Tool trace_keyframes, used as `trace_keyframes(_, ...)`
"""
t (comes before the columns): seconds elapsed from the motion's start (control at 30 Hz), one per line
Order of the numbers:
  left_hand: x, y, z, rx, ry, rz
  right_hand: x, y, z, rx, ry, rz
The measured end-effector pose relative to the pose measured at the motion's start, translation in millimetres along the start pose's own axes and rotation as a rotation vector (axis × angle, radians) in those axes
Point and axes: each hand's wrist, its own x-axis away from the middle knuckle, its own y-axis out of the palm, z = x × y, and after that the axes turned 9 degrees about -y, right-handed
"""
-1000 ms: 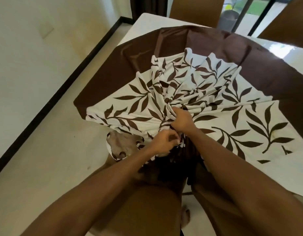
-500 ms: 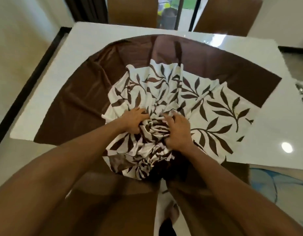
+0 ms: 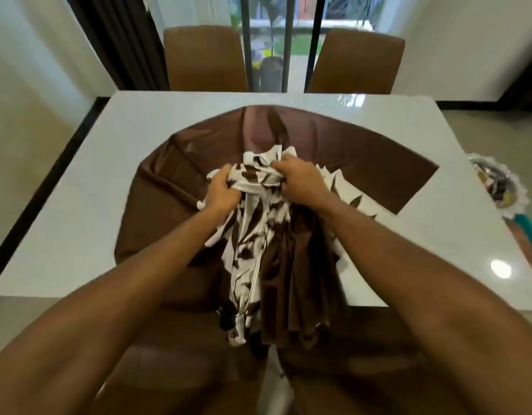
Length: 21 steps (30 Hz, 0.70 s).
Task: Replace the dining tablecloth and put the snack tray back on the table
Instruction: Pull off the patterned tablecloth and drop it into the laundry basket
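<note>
A brown tablecloth (image 3: pixel 333 151) with a white leaf-print centre lies bunched on the glossy white dining table (image 3: pixel 139 139). Its gathered folds hang over the near edge toward me. My left hand (image 3: pixel 221 191) grips the bunched white leaf-print part on the left. My right hand (image 3: pixel 300 181) grips the same bunch on the right, close beside the left. The snack tray (image 3: pixel 501 187), with a white scalloped rim and wrapped snacks, sits off the table's right end, partly cut off by the frame.
Two brown chairs (image 3: pixel 206 59) (image 3: pixel 356 61) stand at the far side of the table, in front of a glass door. A dark curtain (image 3: pixel 121 40) hangs at the back left. Brown chair backs (image 3: pixel 175 369) are just below my arms.
Both hands have gathered more cloth toward me; the leaf-print spread has shrunk into a tight bunch and the brown border has pulled in. My view has swung to face the table squarely.
</note>
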Motion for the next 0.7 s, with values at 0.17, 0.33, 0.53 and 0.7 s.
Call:
trace_keyframes(0.17,-43.0,-16.4,131.6,0.057,0.331,0.199,-86.1,-102.1,-3.8,0.066,-0.055,0.683)
trace_keyframes(0.33,-18.7,-8.0,144.1,-0.087,0.455,0.181,-73.7,-96.2,4.9,-0.121,-0.005,0.846)
trace_keyframes(0.53,51.1,25.9,-20.1,-0.597,0.145,-0.492,87.5,49.5,42.3,-0.286,0.302,-0.019)
trace_keyframes(0.7,48.1,29.6,-38.9,-0.457,0.092,-0.272,128.4,54.8,64.9,-0.566,0.318,-0.375)
